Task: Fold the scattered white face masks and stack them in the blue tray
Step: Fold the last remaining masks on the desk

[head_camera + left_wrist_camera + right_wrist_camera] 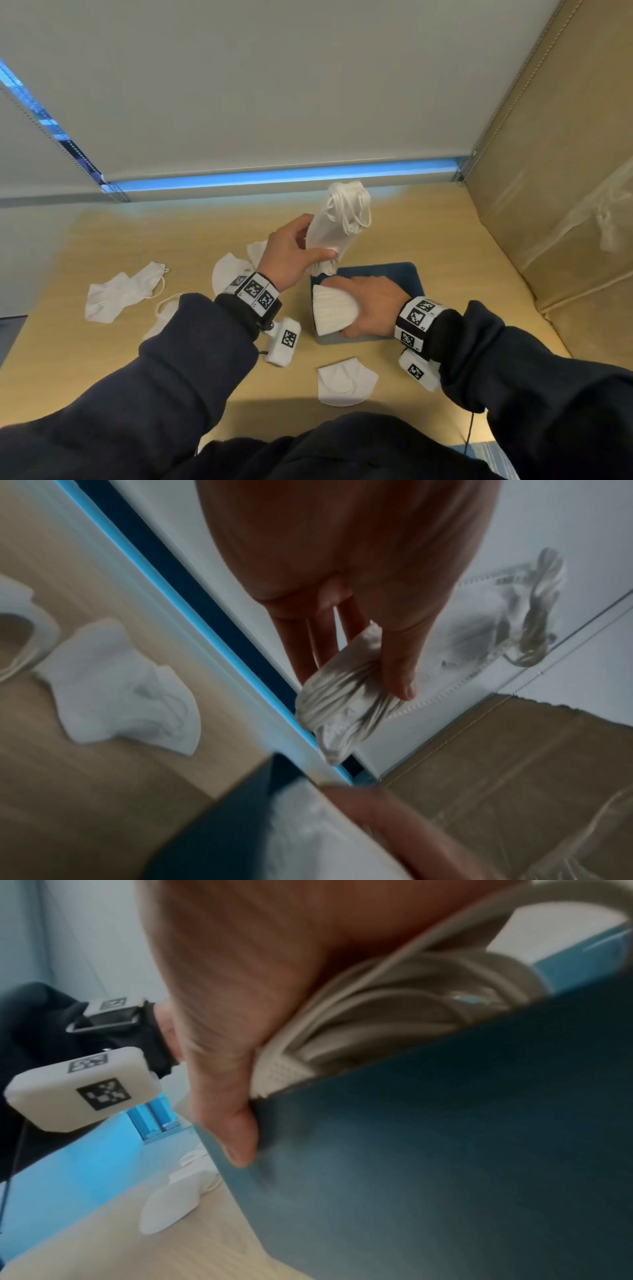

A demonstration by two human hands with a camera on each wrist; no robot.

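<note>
My left hand [291,251] grips mask bundle [337,226] above blue tray [387,274]; right hand [371,305] clasps folded stack [334,313]. Only head view shows loose mask [344,380] at 6 o'clock.

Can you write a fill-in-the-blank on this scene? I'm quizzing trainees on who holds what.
1. The left hand holds a mask bundle raised above the ___.
2. The right hand grips a mask stack over the ___ tray.
3. The single mask nearest the person is touched by ___ hand.

Missing: table; blue; neither
</note>
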